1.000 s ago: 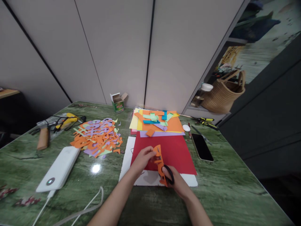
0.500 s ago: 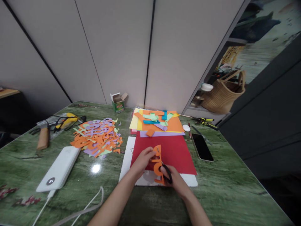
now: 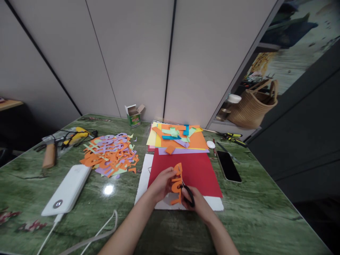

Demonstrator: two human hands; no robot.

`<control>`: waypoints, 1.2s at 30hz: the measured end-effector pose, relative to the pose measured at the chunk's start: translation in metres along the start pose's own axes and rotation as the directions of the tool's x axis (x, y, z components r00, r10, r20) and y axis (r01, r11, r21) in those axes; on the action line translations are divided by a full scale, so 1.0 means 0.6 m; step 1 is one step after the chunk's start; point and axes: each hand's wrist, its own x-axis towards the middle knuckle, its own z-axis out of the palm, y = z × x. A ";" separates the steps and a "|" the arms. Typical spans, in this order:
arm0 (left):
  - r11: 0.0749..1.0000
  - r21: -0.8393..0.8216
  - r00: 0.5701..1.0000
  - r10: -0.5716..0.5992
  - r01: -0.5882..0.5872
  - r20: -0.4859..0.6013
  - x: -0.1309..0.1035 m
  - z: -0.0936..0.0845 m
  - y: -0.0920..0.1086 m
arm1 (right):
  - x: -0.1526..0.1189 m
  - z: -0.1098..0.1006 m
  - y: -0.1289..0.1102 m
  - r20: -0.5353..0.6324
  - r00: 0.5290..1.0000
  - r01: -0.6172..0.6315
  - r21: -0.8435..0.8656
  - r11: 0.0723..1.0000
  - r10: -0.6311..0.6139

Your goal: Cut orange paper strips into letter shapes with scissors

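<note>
My left hand (image 3: pixel 164 182) pinches an orange paper cut-out (image 3: pixel 176 187) by its upper left side, above a red sheet (image 3: pixel 191 168). In my right hand (image 3: pixel 197 202) is a pair of scissors (image 3: pixel 189 195) with black handles. Their blades meet the right edge of the orange paper, and how far apart they stand is too small to tell. Beneath the red sheet a white sheet (image 3: pixel 215 203) sticks out at the left and front. A small orange paper square (image 3: pixel 170 149) lies just past the red sheet.
Paper scraps (image 3: pixel 108 156) are heaped on the left, by a white power bank (image 3: pixel 66 190) with a cable. Coloured sheets (image 3: pixel 198 143) with strips lie behind. On the right are a phone (image 3: pixel 228 166), a white oval object (image 3: pixel 210 144) and a yellow-black cutter (image 3: pixel 233 139). A small green box (image 3: pixel 134 118) stands behind.
The lower part of the orange cut-out has swung a little to the left, and my left fingers have shifted slightly around it. My right hand keeps the scissors at nearly the same spot.
</note>
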 end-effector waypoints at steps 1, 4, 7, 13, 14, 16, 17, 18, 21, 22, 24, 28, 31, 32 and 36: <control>1.000 0.024 1.000 0.005 -0.005 -0.015 0.000 0.001 -0.001 | 0.000 -0.001 0.001 -0.007 1.000 -0.001 -0.016 1.000 0.001; 0.977 0.205 0.992 0.084 -0.063 -0.091 0.003 0.004 -0.004 | 0.000 -0.003 0.000 -0.034 0.999 -0.016 -0.045 0.999 0.015; 0.885 0.437 0.968 0.227 -0.160 -0.105 0.005 0.003 -0.006 | -0.003 -0.004 -0.004 -0.074 0.997 -0.038 -0.052 0.998 0.034; 0.705 0.672 0.931 0.359 -0.229 -0.060 0.001 0.000 -0.002 | -0.007 -0.004 -0.005 -0.081 0.994 -0.081 -0.034 0.996 0.078; 0.688 0.689 0.929 0.366 -0.227 -0.059 -0.001 0.000 0.000 | -0.007 -0.004 -0.004 -0.082 0.994 -0.077 -0.034 0.996 0.074; 0.672 0.707 0.928 0.367 -0.220 -0.060 -0.003 0.001 0.002 | -0.005 -0.004 -0.004 -0.078 0.995 -0.072 -0.042 0.997 0.068; 0.671 0.709 0.927 0.369 -0.218 -0.065 -0.004 0.001 0.004 | -0.005 -0.003 -0.004 -0.068 0.996 -0.066 -0.050 0.997 0.063; 0.670 0.710 0.924 0.376 -0.217 -0.073 -0.004 0.002 0.005 | -0.004 -0.003 -0.005 -0.053 0.997 -0.056 -0.058 0.997 0.053; 0.663 0.717 0.906 0.409 -0.214 -0.108 -0.003 0.002 0.008 | -0.004 -0.001 -0.011 -0.005 1.000 -0.008 -0.069 0.998 0.007; 0.657 0.724 0.902 0.417 -0.212 -0.115 -0.002 0.002 0.007 | -0.005 0.000 -0.014 0.002 1.000 0.003 -0.070 0.998 -0.003; 0.637 0.742 0.896 0.428 -0.209 -0.115 -0.001 0.000 0.005 | -0.005 0.001 -0.017 0.001 1.000 0.002 -0.071 0.997 -0.002; 0.591 0.778 0.883 0.457 -0.213 -0.105 -0.001 -0.001 0.001 | -0.005 0.001 -0.016 -0.009 1.000 -0.006 -0.062 0.998 0.005; 0.552 0.808 0.874 0.475 -0.207 -0.101 -0.003 0.000 0.001 | -0.006 0.001 -0.015 -0.006 1.000 0.005 -0.045 0.999 -0.005; 0.538 0.818 0.872 0.480 -0.204 -0.098 -0.003 0.001 0.002 | -0.006 0.001 -0.015 -0.001 1.000 0.005 -0.037 0.999 -0.005; 0.504 0.840 0.872 0.483 -0.200 -0.082 -0.004 0.001 0.003 | -0.006 0.001 -0.017 0.010 1.000 -0.018 -0.003 1.000 0.018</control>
